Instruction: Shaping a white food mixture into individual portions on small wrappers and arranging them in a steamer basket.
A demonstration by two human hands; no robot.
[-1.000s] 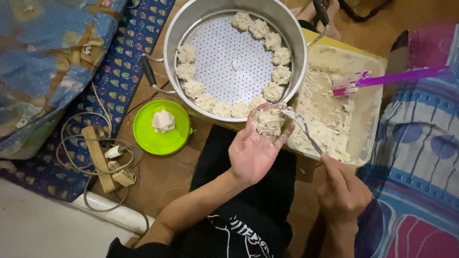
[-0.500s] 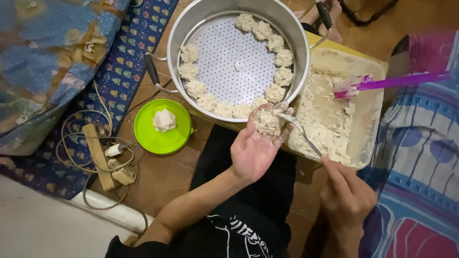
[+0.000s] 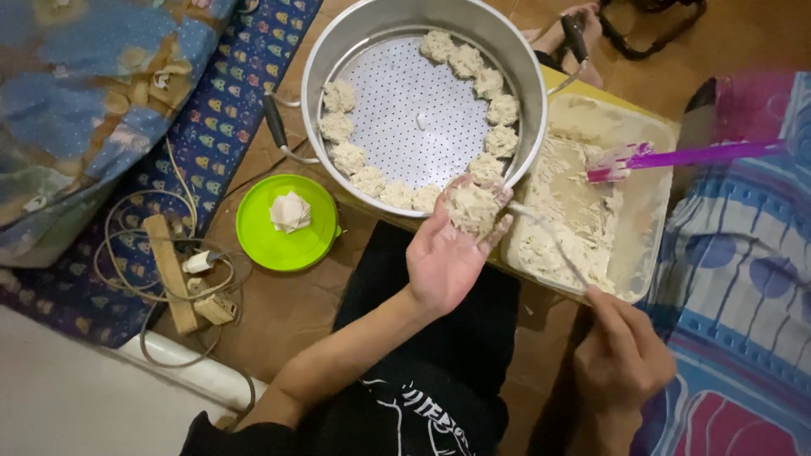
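Left hand (image 3: 445, 253) palm up, fingers loosely cupped, its grip cradling a half-formed dumpling (image 3: 473, 207) on the fingertips, just over the near rim of the steamer pan (image 3: 524, 93); right hand (image 3: 621, 359) grip pinched around the handle of a thin metal utensil (image 3: 549, 236), whose tip meets the dumpling; beside it, a clear plastic tub (image 3: 650, 211) of pale filling, with a purple spatula (image 3: 676, 157) resting in it; finished dumplings ring the perforated tray (image 3: 414, 118) inside the pan; left of the pan, a green lid (image 3: 258, 236) on the floor carries a stack of wrappers (image 3: 290, 211); further left, a power strip with tangled cords (image 3: 182, 270) beside patterned blue bedding (image 3: 101, 101).
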